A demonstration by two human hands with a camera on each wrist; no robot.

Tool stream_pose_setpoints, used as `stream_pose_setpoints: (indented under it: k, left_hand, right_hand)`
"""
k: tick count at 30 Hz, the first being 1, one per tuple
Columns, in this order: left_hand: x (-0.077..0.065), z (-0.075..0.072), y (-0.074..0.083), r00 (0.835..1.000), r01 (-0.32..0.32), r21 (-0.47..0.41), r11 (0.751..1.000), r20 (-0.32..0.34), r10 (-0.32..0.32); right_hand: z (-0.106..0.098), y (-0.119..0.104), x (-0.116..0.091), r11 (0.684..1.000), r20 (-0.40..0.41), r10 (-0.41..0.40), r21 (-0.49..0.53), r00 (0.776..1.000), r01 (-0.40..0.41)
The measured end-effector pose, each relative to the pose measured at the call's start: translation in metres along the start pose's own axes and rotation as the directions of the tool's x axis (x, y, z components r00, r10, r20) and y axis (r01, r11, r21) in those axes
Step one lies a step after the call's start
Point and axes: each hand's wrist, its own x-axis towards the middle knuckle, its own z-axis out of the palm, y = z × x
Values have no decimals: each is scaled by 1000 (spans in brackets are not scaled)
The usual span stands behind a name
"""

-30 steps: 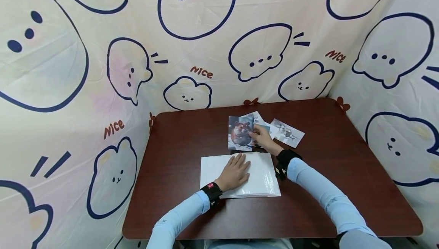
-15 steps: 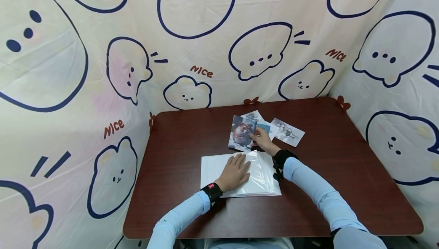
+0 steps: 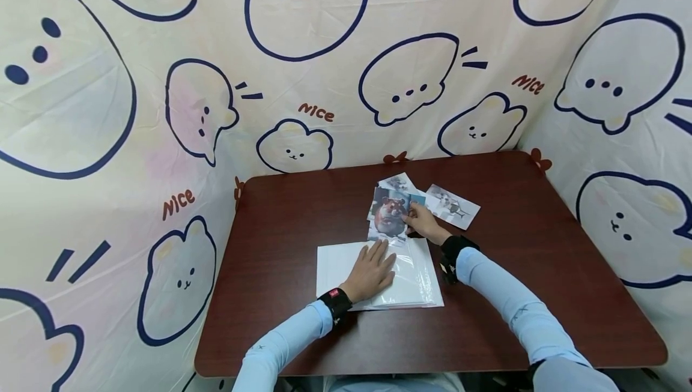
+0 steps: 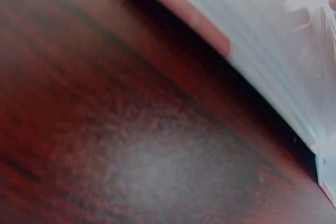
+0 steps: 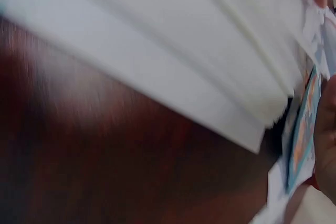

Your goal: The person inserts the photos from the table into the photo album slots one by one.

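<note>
A white album [image 3: 416, 287] with glossy clear sleeves lies on the table in front of the person. My left hand [image 3: 370, 272] rests flat on it, fingers spread toward its far edge. My right hand [image 3: 426, 224] pinches the right edge of a picture card [image 3: 388, 215] printed with a hamster. The card's lower edge is right at the album's far edge, close to the left fingertips. In the right wrist view, the layered album pages [image 5: 210, 51] fan out beside the right hand [image 5: 326, 145]. The left wrist view catches the album's glossy cover [image 4: 273, 19] and side.
Behind the held card, several other picture cards [image 3: 397, 182] lie overlapping. One more card [image 3: 454, 207] lies at an angle to their right. The brown table [image 3: 270, 218] meets a cartoon-printed cloth [image 3: 292, 92] at the back.
The right hand has shifted the hamster card right and nearer the album, with a brief tilt on the way. The left hand has stayed on the album.
</note>
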Motion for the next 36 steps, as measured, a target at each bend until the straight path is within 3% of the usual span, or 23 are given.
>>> stream_pose_setpoints:
  k: [6,11,14,18,23,29,33,36]
  left_hand:
    - [-1,-3,4,999,15,-20,1000,38,-14]
    - [0,2,3,1000,13,-14,1000,-1,-13]
    - [2,7,2,999,7,7,1000,-35,-7]
    - [1,8,1,999,7,5,1000,-47,-7]
    - [-6,-3,5,999,-28,-4,1000,-20,28]
    - [-21,-15,18,992,-117,-24,993,46,118]
    - [-30,-21,24,987,-131,-50,990,85,135]
    - [-33,-22,24,989,-129,-34,991,74,131]
  right_hand:
    - [-6,-5,9,990,61,-68,-121,996,75]
    - [-7,-13,14,964,157,-104,-228,982,139]
    - [-7,-17,17,958,205,-76,-256,976,128]
    - [-4,-18,19,973,210,-22,-219,977,69]
    - [1,-15,24,989,157,-11,-143,987,34]
    - [1,-15,29,983,191,-54,-160,980,85]
    - [1,-15,28,969,235,-87,-204,968,137]
    - [0,-16,26,971,258,-92,-190,962,144]
